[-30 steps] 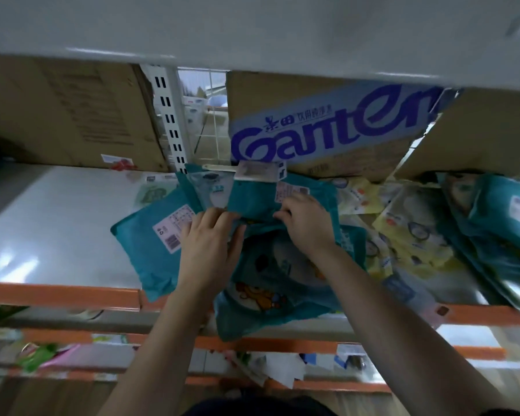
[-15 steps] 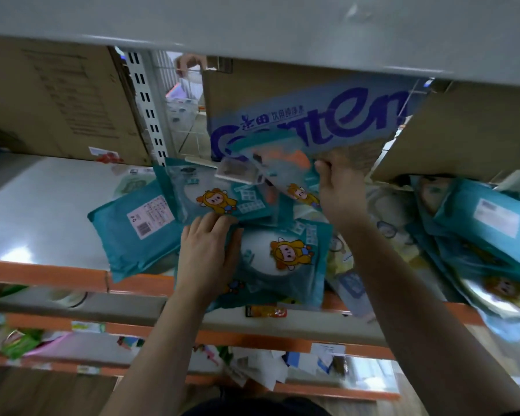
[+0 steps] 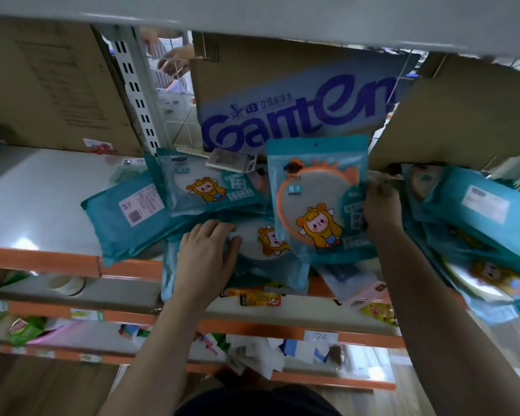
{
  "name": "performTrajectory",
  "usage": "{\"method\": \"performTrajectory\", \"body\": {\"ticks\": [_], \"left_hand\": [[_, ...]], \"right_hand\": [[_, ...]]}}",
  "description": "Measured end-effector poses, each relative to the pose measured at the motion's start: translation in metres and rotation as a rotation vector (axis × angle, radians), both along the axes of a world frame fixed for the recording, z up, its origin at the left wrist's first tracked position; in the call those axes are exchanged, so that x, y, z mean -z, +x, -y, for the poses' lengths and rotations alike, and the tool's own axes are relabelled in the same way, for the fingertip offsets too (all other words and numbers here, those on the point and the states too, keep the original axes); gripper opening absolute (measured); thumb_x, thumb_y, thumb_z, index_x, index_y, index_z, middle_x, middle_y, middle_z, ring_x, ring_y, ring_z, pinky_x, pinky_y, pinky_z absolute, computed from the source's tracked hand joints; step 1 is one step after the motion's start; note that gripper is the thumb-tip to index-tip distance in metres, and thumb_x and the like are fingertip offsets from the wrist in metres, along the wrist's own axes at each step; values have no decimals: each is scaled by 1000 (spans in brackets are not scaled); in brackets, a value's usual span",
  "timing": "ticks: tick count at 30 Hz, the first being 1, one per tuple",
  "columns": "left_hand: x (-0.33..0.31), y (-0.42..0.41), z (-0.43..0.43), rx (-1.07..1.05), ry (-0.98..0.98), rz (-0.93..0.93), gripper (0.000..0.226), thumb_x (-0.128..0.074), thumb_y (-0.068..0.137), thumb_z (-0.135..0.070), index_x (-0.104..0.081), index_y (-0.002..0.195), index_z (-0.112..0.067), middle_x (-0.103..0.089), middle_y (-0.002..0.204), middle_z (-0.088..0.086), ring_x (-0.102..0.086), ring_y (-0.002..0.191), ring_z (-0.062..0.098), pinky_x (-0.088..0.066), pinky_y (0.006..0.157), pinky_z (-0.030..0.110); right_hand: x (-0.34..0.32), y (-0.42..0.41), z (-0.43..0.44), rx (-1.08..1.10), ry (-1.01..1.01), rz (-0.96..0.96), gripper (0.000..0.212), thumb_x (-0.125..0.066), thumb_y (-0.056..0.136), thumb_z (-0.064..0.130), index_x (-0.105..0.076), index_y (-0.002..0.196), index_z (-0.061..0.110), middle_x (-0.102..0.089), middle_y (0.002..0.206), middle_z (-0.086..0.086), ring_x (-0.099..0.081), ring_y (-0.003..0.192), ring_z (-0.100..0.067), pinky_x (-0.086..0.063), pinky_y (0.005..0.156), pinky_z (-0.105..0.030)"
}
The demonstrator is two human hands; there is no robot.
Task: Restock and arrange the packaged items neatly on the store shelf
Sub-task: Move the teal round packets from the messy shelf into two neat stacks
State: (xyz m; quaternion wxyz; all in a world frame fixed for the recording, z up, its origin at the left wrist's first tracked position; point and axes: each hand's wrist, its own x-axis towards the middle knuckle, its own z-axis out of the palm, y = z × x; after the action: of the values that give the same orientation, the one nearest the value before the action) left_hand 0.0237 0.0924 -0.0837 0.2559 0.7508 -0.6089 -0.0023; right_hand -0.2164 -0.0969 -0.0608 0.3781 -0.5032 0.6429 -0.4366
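Note:
Several teal packets with a cartoon character lie in a loose pile on the white shelf. My right hand grips the right edge of one upright teal packet with an orange ring printed on it, held up in front of the Ganten box. My left hand rests flat, fingers together, on a teal packet that hangs over the shelf's orange front edge. Another packet lies tilted behind it, and a face-down one shows a barcode label at the left.
A Ganten carton and plain cartons stand at the back. More teal packets pile up at the right. Lower orange-edged shelves hold snacks and price tags. Another person's hand shows behind the slotted upright.
My right hand has lifted one teal packet out of the pile and stood it upright, moving to the right. My left hand stays pressed on the pile, now on a front-facing packet.

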Motion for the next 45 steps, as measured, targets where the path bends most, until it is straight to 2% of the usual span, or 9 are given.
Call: {"method": "performTrajectory", "body": {"ticks": [3, 6, 11, 21, 24, 29, 35, 42, 45], "left_hand": [[7, -1, -8, 10, 4, -24, 25, -54, 96, -30, -67, 109, -13, -65, 111, 6, -59, 100, 28, -47, 87, 44], [12, -5, -14, 50, 32, 9, 27, -55, 95, -31, -69, 112, -16, -65, 118, 2, -58, 106, 27, -46, 91, 43], [14, -4, -20, 75, 67, 33, 36, -60, 89, -44, -70, 114, -19, -63, 125, 1, -56, 114, 26, -49, 94, 42], [17, 22, -31, -115, 22, -11, 40, -63, 76, -63, -59, 89, -25, -58, 103, -5, -51, 96, 22, -42, 82, 39], [14, 18, -34, -324, 124, -46, 61, -49, 67, -84, -46, 79, -25, -46, 83, -7, -43, 81, 16, -37, 73, 32], [8, 9, -36, -403, 229, 94, 78, -28, 64, -95, -53, 69, -21, -44, 75, -5, -41, 76, 16, -34, 71, 32], [7, 0, -20, -377, 276, -103, 53, -48, 78, -76, -50, 57, -27, -55, 79, -6, -47, 89, 18, -32, 89, 43], [6, -14, -4, -284, 195, -199, 32, -49, 96, -42, -62, 74, -22, -61, 88, -8, -54, 91, 17, -27, 92, 39], [2, -14, -8, -190, 29, -318, 21, -54, 95, -28, -62, 82, -12, -56, 93, -2, -49, 84, 15, -34, 77, 31]], "right_hand": [[13, -7, -6, -53, 131, 92, 42, -53, 93, 51, -65, 88, 11, -69, 79, -7, -67, 68, -22, -54, 62, -32], [24, -13, -11, -130, 128, 99, 26, -71, 85, 39, -68, 90, 14, -70, 76, -1, -69, 59, -12, -53, 53, -24], [25, -15, -16, -76, 125, 178, 9, -72, 86, 26, -64, 84, 22, -70, 78, 1, -70, 64, -12, -54, 57, -29], [20, -14, -27, -162, 112, 300, 5, -70, 86, 18, -65, 86, 19, -73, 72, 1, -72, 64, -15, -55, 57, -30], [20, -10, -29, -171, 117, 302, 7, -70, 85, 19, -64, 88, 21, -72, 82, -3, -72, 68, -17, -56, 61, -33], [23, -5, -30, -199, 127, 312, 5, -69, 86, 19, -65, 88, 20, -73, 81, -3, -72, 73, -22, -58, 68, -38], [24, -5, -31, -179, 143, 343, 7, -70, 86, 21, -64, 87, 23, -73, 78, 0, -72, 70, -18, -57, 66, -36], [16, -19, -32, -116, 117, 443, 11, -71, 84, 16, -64, 83, 24, -72, 65, 10, -70, 58, -8, -52, 46, -21], [18, -24, -32, -133, 110, 475, 10, -69, 84, 9, -66, 83, 18, -72, 64, 5, -70, 58, -12, -54, 51, -24]]}}
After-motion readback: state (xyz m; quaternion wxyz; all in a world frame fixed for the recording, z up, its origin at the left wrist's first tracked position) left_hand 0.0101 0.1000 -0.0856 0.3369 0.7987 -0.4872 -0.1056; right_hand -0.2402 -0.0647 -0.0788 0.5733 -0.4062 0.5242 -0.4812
